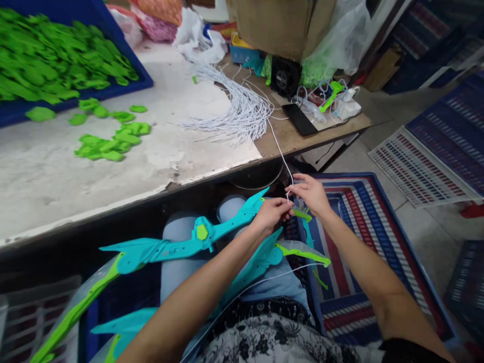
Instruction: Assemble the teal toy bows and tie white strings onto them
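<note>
A long teal and green plastic toy bow [177,247] lies across my lap. My left hand [270,214] is closed on the bow's right end, just below the table edge. My right hand [310,194] pinches a thin white string [280,148] right beside that end, fingers pressed together. The string runs up from my fingers to a bundle of white strings [238,113] on the table. A second teal bow part [257,262] lies under my left forearm.
A worn white table top [75,171] carries loose green plastic pieces [109,141] and a blue tray [145,80] heaped with more. A black fan [284,76], phone [298,118] and bags sit at the far end. Striped plastic crates [363,222] stand on the floor to my right.
</note>
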### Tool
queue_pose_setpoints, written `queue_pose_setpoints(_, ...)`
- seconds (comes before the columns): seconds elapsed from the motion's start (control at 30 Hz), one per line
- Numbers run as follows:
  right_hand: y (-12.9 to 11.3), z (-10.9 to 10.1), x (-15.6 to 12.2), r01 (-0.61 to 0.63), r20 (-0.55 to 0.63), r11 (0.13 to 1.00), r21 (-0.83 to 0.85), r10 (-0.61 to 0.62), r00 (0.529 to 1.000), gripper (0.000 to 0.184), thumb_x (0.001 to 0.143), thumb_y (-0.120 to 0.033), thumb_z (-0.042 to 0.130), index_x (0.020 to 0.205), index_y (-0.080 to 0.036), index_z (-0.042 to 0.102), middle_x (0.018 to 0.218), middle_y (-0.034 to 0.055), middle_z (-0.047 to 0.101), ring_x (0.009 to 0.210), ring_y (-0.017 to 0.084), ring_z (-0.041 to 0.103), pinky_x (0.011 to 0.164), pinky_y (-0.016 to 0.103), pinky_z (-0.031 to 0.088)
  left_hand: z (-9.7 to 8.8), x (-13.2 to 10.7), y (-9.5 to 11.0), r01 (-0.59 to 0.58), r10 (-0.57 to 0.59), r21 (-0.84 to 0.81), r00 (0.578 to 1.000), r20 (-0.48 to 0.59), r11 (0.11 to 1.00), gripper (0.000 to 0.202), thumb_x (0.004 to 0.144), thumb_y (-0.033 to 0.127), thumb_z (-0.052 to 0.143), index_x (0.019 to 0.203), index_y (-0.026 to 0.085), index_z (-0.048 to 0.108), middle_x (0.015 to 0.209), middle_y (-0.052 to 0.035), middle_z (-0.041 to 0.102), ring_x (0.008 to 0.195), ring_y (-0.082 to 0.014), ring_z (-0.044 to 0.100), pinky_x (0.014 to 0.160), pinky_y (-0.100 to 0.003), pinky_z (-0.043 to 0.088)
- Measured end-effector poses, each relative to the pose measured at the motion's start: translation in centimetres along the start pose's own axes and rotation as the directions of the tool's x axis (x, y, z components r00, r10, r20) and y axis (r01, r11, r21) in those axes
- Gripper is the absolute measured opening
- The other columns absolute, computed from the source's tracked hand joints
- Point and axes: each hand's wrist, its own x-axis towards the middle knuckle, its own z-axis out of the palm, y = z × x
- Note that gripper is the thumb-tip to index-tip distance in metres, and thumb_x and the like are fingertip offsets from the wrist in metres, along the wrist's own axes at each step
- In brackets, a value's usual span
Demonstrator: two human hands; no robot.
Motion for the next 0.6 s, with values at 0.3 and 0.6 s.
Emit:
queue_pose_setpoints(0.3, 3.3, -4.3, -4.5, 0.002, 0.056, 0.981, -0.193, 0.009, 0.998, 0.022, 0.063, -0.037, 0.075, 0.071, -0.017, 0.071, 0.072, 0.0015, 0.071, 0.068, 0.016, 0.064, 0.066, 0.028, 0.051, -1.5, 1.2, -2.9, -0.105, 0.01, 0.409, 0.974, 0.228, 0.906, 0.018, 0.077, 0.031, 0.066, 0.07, 0.015, 0.072, 0.07, -0.0038, 0.07, 0.064, -0.0137, 0.059, 0.063, -0.024, 0.045)
queue_pose_setpoints(0.6, 7.7, -6.4, -9.6, 0.078, -0.275, 0.848, -0.524, -0.255, 0.927, 0.021, 0.079, -0.038, 0.063, 0.077, -0.018, 0.071, 0.076, 0.0047, 0.071, 0.064, 0.017, 0.062, 0.061, 0.029, 0.048, -2.2, 0.0, -7.1, 0.485, -0.433, -0.104, 0.843, 0.319, 0.868, 0.014, 0.086, 0.023, 0.06, 0.09, 0.011, 0.066, 0.075, -0.0099, 0.07, 0.069, -0.0183, 0.068, 0.071, -0.031, 0.053)
